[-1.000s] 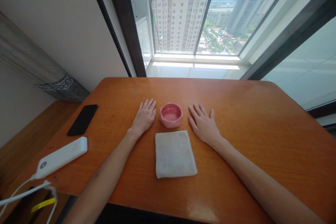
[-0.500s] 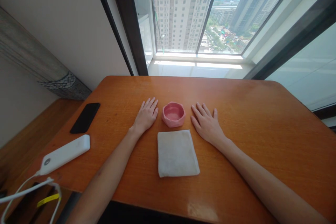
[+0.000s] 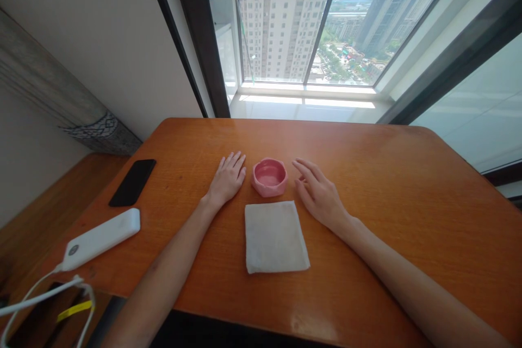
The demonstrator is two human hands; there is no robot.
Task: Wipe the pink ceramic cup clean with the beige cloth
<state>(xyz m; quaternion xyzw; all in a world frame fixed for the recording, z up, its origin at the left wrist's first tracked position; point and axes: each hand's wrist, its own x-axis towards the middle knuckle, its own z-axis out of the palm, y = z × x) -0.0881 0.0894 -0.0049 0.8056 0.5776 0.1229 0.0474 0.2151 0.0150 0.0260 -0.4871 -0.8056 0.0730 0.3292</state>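
Observation:
A small pink bowl stands in the middle of the orange wooden table. Just in front of it lies a folded white cloth. My left hand lies flat on the table to the left of the bowl, fingers stretched out, holding nothing. My right hand is to the right of the bowl, turned partly on its edge and lifted a little, its fingers extended toward the bowl without touching it.
A black phone lies near the table's left edge. A white power bank with a white cable sits at the front left corner. Large windows stand beyond the far edge.
My right hand has lifted from lying flat and turned with its fingers nearer the bowl. The left hand, bowl and cloth have stayed put.

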